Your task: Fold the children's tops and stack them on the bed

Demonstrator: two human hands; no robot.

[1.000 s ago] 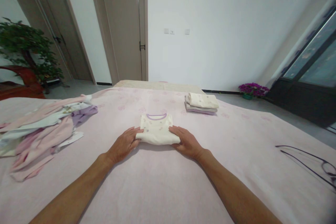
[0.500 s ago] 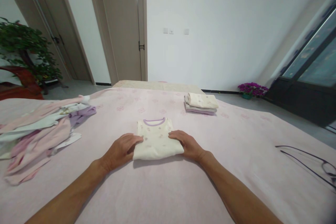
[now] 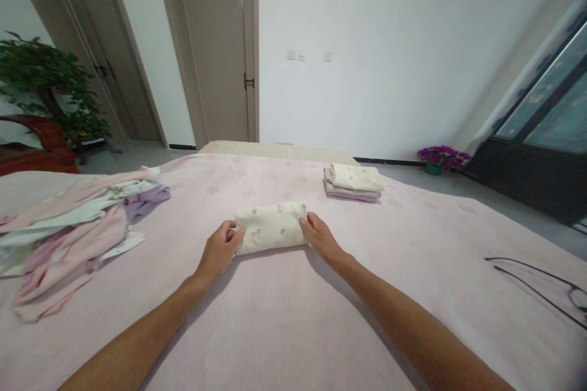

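Note:
A cream garment (image 3: 270,227) with small pale flowers lies folded into a short wide bundle in the middle of the pink bedspread (image 3: 293,317). My left hand (image 3: 221,251) grips its left end, fingers curled round the edge. On the right end, my right hand (image 3: 318,234) holds the fabric with fingers closed on it. Both arms reach forward from the near edge of the bed.
A small stack of folded clothes (image 3: 353,181) sits further back on the right. A loose heap of pink, white and lilac clothes (image 3: 73,226) lies at the left. Black-framed glasses (image 3: 543,281) rest near the right edge. A plant (image 3: 43,82) and doors stand behind.
The garment was folded over once more away from me: its purple collar is hidden now and the bundle is half as deep. Both hands moved forward and gripped its ends.

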